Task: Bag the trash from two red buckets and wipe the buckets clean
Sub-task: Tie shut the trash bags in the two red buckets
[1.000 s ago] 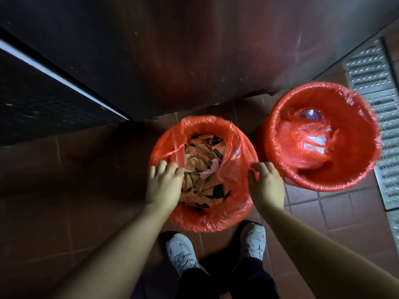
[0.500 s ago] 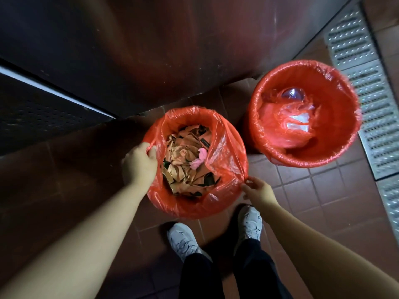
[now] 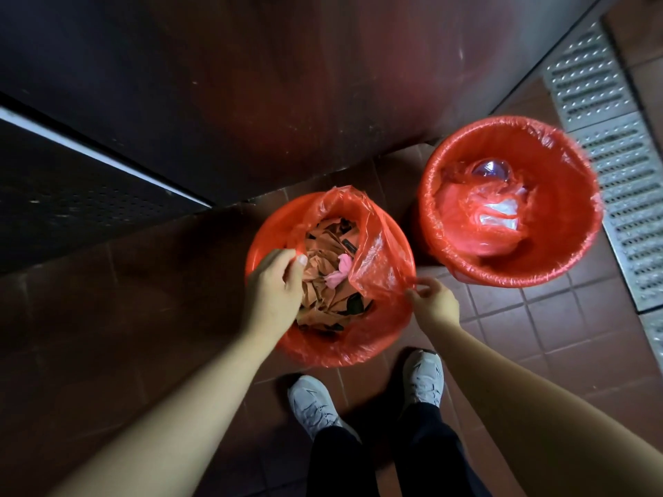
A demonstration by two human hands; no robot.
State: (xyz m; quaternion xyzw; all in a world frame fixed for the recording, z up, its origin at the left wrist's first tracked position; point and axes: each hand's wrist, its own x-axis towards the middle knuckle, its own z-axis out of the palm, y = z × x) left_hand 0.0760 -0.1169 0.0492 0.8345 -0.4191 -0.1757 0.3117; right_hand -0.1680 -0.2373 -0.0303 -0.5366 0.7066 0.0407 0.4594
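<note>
At frame centre our left hand (image 3: 274, 286) grips the red liner (image 3: 373, 252) of the near bucket (image 3: 272, 231); our right hand (image 3: 436, 303) pinches its edge. Thin plastic may tear, spilling paper trash (image 3: 328, 278).

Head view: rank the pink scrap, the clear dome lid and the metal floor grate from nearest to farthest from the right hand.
From the right hand:
1. Pink scrap, to its left in the near bucket's bag.
2. Clear dome lid, in the far bucket beyond the hand.
3. Metal floor grate, along the right edge.
</note>
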